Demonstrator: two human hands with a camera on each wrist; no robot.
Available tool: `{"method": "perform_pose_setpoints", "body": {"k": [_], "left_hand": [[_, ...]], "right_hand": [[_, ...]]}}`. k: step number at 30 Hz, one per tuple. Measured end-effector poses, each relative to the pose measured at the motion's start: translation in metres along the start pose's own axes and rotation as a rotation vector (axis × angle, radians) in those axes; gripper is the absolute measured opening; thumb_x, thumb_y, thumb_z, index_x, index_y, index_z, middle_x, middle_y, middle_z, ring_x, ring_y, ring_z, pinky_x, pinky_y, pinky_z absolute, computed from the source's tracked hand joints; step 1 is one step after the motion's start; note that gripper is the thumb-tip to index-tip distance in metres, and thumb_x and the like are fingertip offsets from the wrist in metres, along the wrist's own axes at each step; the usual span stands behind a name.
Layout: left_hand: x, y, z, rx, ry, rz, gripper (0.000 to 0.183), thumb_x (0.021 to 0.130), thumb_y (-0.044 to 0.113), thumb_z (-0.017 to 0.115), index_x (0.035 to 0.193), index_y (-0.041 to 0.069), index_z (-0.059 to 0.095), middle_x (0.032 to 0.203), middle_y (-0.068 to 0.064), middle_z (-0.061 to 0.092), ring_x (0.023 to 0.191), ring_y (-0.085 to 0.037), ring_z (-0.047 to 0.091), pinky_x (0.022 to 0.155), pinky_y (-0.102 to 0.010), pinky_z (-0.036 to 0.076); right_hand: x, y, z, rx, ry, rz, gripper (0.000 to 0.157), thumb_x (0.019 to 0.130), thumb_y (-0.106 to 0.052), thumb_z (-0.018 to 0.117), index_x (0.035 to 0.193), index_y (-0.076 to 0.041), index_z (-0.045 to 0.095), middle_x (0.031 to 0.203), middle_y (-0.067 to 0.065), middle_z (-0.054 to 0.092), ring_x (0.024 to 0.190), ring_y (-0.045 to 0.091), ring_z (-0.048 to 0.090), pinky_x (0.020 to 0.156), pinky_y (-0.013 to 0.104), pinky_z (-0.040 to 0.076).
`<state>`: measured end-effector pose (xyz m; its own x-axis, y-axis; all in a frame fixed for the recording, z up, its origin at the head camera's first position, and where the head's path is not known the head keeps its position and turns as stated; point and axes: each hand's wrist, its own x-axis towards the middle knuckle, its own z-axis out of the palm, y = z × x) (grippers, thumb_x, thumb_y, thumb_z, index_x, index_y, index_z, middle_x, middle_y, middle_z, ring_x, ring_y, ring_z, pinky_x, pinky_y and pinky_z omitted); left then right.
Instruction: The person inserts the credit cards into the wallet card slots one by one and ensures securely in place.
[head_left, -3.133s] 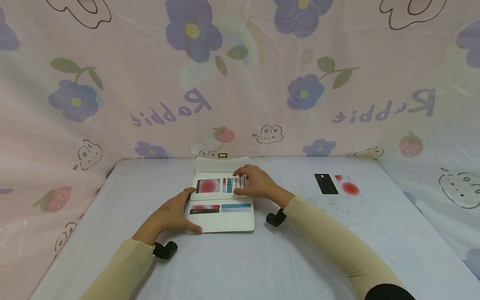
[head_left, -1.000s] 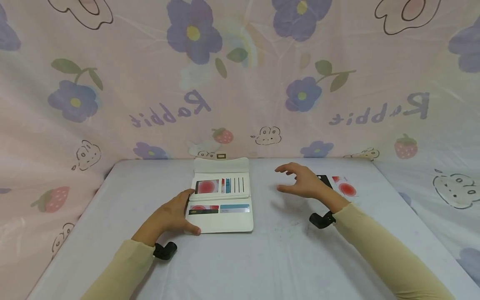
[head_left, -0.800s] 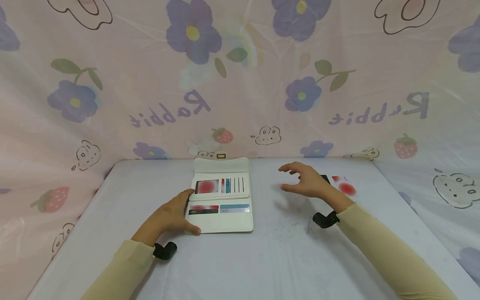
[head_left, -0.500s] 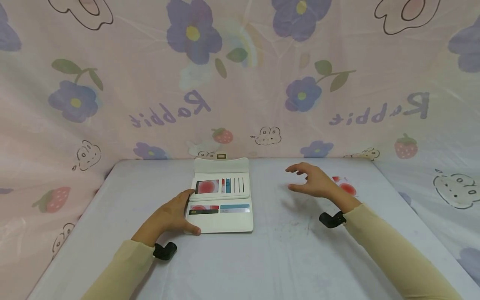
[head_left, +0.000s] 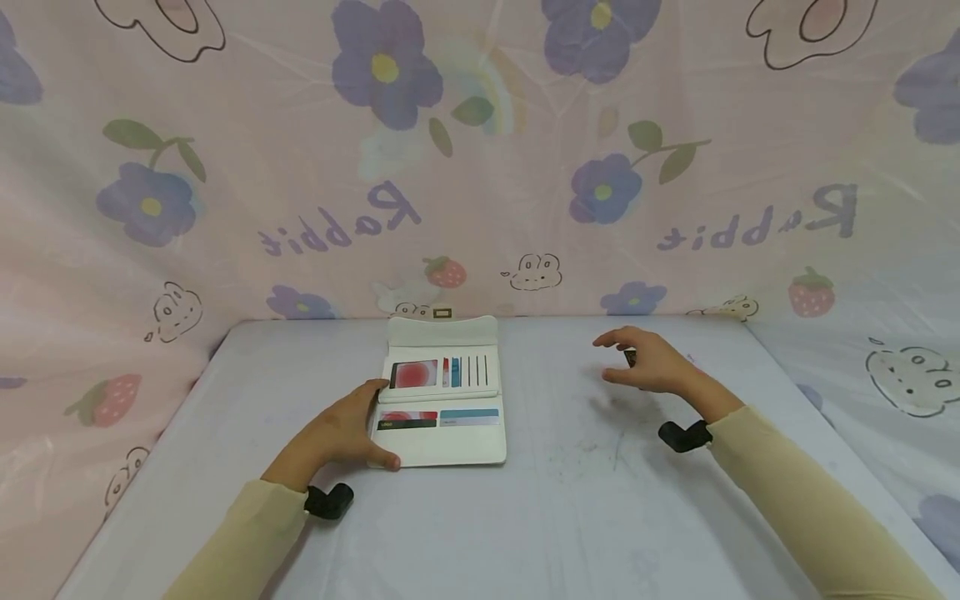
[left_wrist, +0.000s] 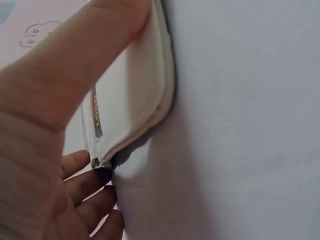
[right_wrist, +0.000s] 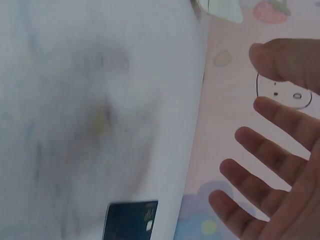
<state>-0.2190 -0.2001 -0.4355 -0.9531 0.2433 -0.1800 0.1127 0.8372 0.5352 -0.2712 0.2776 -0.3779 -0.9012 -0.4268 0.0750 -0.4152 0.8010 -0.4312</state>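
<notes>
A white wallet (head_left: pixel 450 448) lies unfolded on the table. Cards show in its slots, among them a card with a red circle (head_left: pixel 414 374) and a blue-topped card (head_left: pixel 468 417). My left hand (head_left: pixel 341 429) holds the wallet's left side, thumb on the lower corner and fingers against the edge; in the left wrist view the thumb lies across the wallet (left_wrist: pixel 135 75). To the right, my right hand (head_left: pixel 648 360) hovers above a black card (right_wrist: pixel 131 222), fingers spread and holding nothing. That hand mostly hides the card in the head view.
The table has a white cover (head_left: pixel 525 525), with faint smudges right of the wallet. A printed curtain (head_left: pixel 487 167) hangs behind the table. Black wrist cameras (head_left: pixel 330 501) sit on both wrists. The red-and-white card is almost wholly behind the right hand.
My right hand has left the wallet's small slots and moved right, over the black card, covering the red-and-white card from view. The left hand and the wallet stay in place.
</notes>
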Motion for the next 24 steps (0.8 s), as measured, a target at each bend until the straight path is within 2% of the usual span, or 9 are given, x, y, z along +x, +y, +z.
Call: {"method": "perform_pose_setpoints", "body": {"k": [3, 7, 15, 24], "left_hand": [[0.000, -0.004, -0.001, -0.006, 0.001, 0.020, 0.132, 0.042, 0.065, 0.089, 0.148, 0.015, 0.027, 0.151, -0.012, 0.038, 0.137, -0.032, 0.039, 0.110, -0.057, 0.033], [0.000, -0.008, -0.004, -0.020, -0.016, 0.054, 0.125, 0.050, 0.062, 0.087, 0.148, 0.015, 0.027, 0.153, -0.014, 0.035, 0.140, -0.035, 0.034, 0.111, -0.059, 0.031], [0.001, -0.016, -0.009, -0.062, -0.039, 0.136, 0.106, 0.064, 0.049, 0.085, 0.146, 0.009, 0.030, 0.150, -0.019, 0.038, 0.139, -0.038, 0.034, 0.111, -0.059, 0.031], [0.003, -0.017, -0.011, -0.123, -0.052, 0.130, 0.105, 0.063, 0.043, 0.087, 0.144, 0.007, 0.032, 0.150, -0.018, 0.037, 0.142, -0.038, 0.031, 0.113, -0.059, 0.026]], "right_hand": [[-0.002, 0.006, -0.003, -0.025, -0.013, 0.008, 0.049, 0.085, -0.024, 0.072, 0.129, -0.010, 0.058, 0.132, 0.016, 0.056, 0.120, 0.044, 0.054, 0.097, 0.061, 0.044], [-0.004, 0.016, -0.006, -0.036, -0.030, 0.034, 0.049, 0.084, -0.025, 0.072, 0.129, -0.011, 0.058, 0.133, 0.018, 0.055, 0.120, 0.044, 0.052, 0.096, 0.062, 0.043], [-0.007, 0.037, -0.007, -0.035, -0.050, 0.075, 0.048, 0.083, -0.022, 0.073, 0.128, -0.011, 0.060, 0.131, 0.019, 0.055, 0.118, 0.043, 0.052, 0.095, 0.060, 0.043], [-0.005, 0.057, -0.006, -0.086, -0.084, 0.087, 0.051, 0.081, -0.022, 0.074, 0.128, -0.008, 0.059, 0.131, 0.023, 0.054, 0.118, 0.043, 0.052, 0.096, 0.060, 0.043]]}}
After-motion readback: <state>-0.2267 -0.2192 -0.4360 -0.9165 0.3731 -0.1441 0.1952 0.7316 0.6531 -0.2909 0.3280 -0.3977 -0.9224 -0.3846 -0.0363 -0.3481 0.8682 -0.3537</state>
